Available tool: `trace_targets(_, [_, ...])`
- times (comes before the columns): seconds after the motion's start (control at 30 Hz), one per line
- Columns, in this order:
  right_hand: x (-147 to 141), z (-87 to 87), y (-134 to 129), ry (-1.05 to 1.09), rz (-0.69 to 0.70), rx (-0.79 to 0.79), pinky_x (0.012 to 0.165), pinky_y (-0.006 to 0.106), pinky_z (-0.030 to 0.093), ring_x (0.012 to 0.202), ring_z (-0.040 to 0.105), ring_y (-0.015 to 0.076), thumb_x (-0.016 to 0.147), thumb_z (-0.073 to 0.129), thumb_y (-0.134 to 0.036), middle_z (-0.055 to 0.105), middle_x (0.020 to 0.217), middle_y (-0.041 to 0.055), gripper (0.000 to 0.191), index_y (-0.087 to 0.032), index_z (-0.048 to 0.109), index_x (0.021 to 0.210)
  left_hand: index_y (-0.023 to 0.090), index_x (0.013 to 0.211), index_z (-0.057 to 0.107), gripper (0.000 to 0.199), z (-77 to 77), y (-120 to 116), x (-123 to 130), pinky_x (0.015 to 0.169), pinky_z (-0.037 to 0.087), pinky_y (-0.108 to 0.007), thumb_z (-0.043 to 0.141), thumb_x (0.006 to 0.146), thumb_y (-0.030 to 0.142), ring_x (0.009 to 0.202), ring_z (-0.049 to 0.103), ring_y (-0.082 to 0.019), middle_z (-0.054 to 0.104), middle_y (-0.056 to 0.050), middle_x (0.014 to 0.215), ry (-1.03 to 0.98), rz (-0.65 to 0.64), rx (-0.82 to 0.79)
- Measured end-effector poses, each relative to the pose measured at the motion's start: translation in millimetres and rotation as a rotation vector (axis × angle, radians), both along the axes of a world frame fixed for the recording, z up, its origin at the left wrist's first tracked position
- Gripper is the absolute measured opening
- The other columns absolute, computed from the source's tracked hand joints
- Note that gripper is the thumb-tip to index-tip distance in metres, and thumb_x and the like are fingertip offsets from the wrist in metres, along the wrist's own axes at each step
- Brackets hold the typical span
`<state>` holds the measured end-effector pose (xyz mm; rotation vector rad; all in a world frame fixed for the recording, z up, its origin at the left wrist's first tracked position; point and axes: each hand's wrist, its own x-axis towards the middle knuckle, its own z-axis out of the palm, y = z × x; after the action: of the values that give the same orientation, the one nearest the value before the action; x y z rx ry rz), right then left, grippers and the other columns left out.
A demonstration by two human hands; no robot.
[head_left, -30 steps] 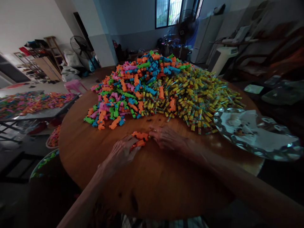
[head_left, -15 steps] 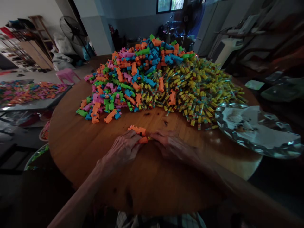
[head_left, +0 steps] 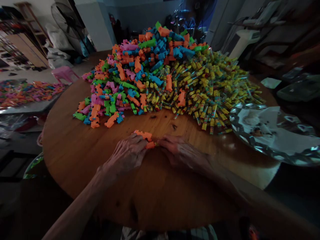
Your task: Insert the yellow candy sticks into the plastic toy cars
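As left fingers (head_left: 138, 144) grip an orange toy (head_left: 150, 145), right fingers (head_left: 166, 142) something yellow (head_left: 156, 144), piles (head_left: 137, 65) loom.

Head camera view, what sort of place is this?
Probably a small workshop, perhaps in a home: colourful plastic pieces and yellow-ended pieces are heaped on a round wooden table, and more colourful pieces lie on a second table at the picture's left.

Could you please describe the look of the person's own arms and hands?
The left hand and right hand are ungloved, and both forearms show no sleeves. No watch or bracelet is visible at the wrists; a ring cannot be made out. Checked cloth shows at the bottom edge.
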<state>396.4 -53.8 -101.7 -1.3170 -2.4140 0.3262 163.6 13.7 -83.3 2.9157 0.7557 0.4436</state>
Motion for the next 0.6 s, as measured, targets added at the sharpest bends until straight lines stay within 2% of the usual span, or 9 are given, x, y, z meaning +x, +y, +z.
trace_targets(0.2, [-2, -2.5, 1, -0.105, -0.007, 0.023, 0.062, 0.028, 0.038, 0.075, 0.054, 0.0156, 0.088, 0.05, -0.008, 0.06, 0.101, 0.0088, 0.03, -0.015, 0.061, 0.115, 0.015, 0.097, 0.067, 0.018, -1.9, 6, 0, 0.072, 0.051, -0.033, 0.049, 0.096, 0.02, 0.087, 0.064, -0.023, 0.068, -0.008, 0.087, -0.025, -0.067, 0.016])
trace_targets(0.4, [-4, -17.8, 6, -0.134, 0.017, 0.048, 0.057, 0.029, 0.032, 0.067, 0.047, 0.0136, 0.084, 0.052, -0.015, 0.059, 0.101, 0.008, 0.026, -0.013, 0.059, 0.109, 0.015, 0.1, 0.064, 0.015, -5.9, 15, -1, 0.075, 0.051, -0.033, 0.05, 0.096, 0.015, 0.088, 0.064, -0.021, 0.069, -0.009, 0.092, -0.121, -0.164, -0.029])
trace_targets(0.6, [-7, -24.7, 3, -0.102, -0.001, 0.087, 0.055, 0.031, 0.03, 0.065, 0.044, 0.0138, 0.087, 0.052, -0.021, 0.058, 0.103, 0.0083, 0.021, -0.014, 0.059, 0.106, 0.018, 0.107, 0.064, 0.018, -10.4, 15, -4, 0.073, 0.051, -0.032, 0.05, 0.096, 0.013, 0.085, 0.064, -0.02, 0.067, -0.007, 0.09, -0.162, -0.182, -0.087])
